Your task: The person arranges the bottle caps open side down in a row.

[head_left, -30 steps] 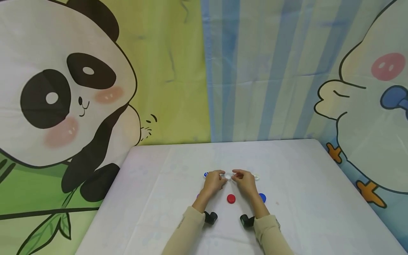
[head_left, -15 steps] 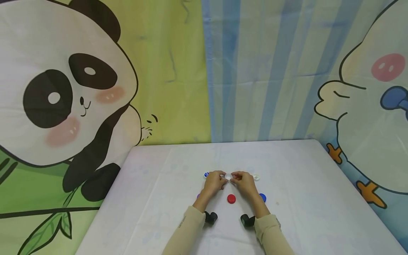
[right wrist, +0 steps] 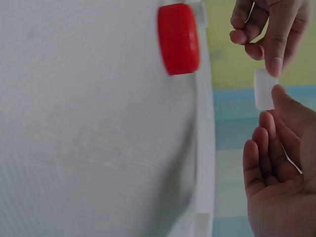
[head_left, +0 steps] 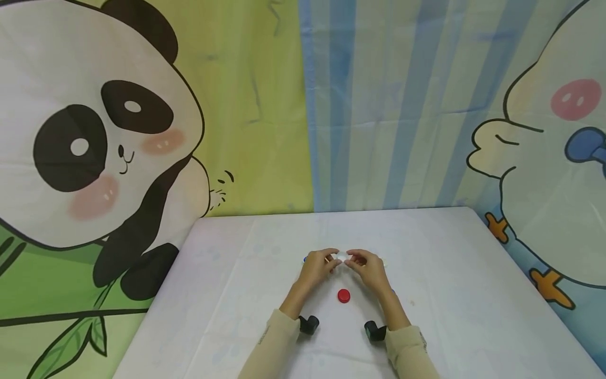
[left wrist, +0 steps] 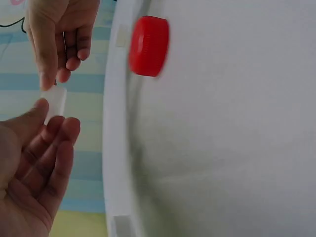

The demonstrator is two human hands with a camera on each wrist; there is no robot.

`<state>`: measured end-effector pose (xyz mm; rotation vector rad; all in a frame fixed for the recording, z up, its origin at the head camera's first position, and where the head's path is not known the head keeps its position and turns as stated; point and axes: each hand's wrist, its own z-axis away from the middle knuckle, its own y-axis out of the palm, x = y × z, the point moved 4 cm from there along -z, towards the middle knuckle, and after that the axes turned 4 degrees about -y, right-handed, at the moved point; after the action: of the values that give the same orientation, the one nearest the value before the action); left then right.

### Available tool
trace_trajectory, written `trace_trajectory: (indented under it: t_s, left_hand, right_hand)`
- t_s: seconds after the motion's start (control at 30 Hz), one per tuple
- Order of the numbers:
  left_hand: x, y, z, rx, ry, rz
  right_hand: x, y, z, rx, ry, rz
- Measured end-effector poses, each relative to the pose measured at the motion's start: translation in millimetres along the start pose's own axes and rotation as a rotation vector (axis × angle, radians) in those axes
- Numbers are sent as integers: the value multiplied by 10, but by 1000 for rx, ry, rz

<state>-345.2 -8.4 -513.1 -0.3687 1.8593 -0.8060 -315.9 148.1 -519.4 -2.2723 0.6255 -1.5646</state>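
**White cap pinched between both hands above the table**

The left hand [head_left: 316,271] and the right hand [head_left: 368,270] are brought together at their fingertips, and a small white cap [head_left: 342,256] is held between them, lifted clear of the white table [head_left: 454,295]. In the left wrist view the cap [left wrist: 55,102] is seen pinched by the left thumb from below and by a right fingertip from above; the remaining fingers of both hands are loosely curled and hold nothing else. In the right wrist view the same cap [right wrist: 264,89] is seen edge-on, so that its flat faces are turned sideways between the two hands. Neither hand is nearer: the cap sits at the meeting point of both.

A red cap [head_left: 344,296] lies flat on the table, just toward the person from the raised hands and between the wrists, apart from both. Behind the hands, other caps are largely hidden.
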Motion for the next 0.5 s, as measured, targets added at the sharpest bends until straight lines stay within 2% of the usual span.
trace_trajectory:
  t_s: [0.2,0.37,0.5]
  left_hand:
    - [-199,-212,59,-36,151,38]
    - [-405,-399,165,-107,278,13]
    - [-556,-516,253,-133,318,13]
  right_hand:
    - [235,-193,33,-67,-124,-19]
    - [472,-335,94,-97,-211,-10]
    - [661,-434,145,-128,-296,6]
